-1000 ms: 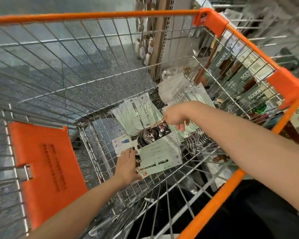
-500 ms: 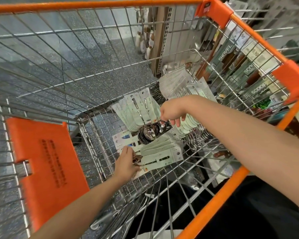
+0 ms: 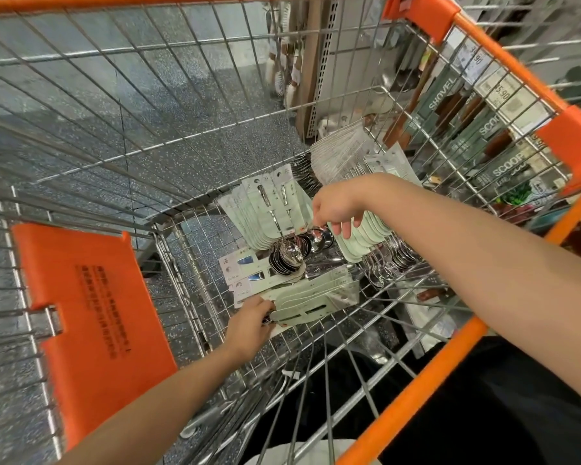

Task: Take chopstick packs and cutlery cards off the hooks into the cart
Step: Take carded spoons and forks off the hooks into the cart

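Note:
Both my arms reach down into the wire cart [image 3: 215, 156]. On its floor lie several fanned stacks of pale green cutlery cards. My left hand [image 3: 250, 322] grips the near stack of cards [image 3: 316, 302] at its left end. My right hand [image 3: 334, 208] hovers over the middle, fingers curled down, pinching the lower edge of the spoon card stack [image 3: 269, 216] near the shiny spoon bowls [image 3: 291, 255]. Another green card stack [image 3: 363, 239] lies under my right wrist, and a stack of clear packs [image 3: 339, 152] leans at the far right corner.
An orange child-seat flap [image 3: 91, 317] hangs on the cart's left wall. The orange rim [image 3: 503, 55] runs along the right. Beyond the right wall a shelf holds scoop and shovel cards [image 3: 503, 162] with price tags. Speckled grey floor shows through the mesh.
The view has tilted slightly. My right hand has shifted a little toward the spoon cards; my left hand keeps its hold on the near stack.

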A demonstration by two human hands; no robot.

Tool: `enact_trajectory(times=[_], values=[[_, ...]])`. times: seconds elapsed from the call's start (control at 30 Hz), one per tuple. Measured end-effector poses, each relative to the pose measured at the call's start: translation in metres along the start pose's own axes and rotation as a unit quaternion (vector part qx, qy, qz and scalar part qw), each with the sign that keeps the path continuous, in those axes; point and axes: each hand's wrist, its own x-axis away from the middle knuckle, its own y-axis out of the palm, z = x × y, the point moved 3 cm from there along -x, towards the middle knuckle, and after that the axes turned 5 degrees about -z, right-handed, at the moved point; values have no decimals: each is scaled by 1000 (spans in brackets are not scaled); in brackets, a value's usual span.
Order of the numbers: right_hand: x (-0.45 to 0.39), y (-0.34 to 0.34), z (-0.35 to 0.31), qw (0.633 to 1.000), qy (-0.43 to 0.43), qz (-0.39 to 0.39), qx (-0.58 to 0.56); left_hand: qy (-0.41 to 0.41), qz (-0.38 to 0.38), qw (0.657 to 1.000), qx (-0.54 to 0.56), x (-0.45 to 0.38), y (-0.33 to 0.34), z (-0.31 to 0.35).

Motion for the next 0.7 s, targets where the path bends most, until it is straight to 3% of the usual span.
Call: enact_trajectory(times=[0.13, 0.43, 0.7], values=[[-3, 0, 2, 1000, 3, 2, -6, -8, -28, 999, 22, 2, 0, 0], [5, -6, 1, 999, -14, 28, -42, -4, -171, 985, 28, 4, -12, -1], [42, -23, 12, 992, -41, 55, -109, 23, -204, 964, 168, 3, -60, 17]])
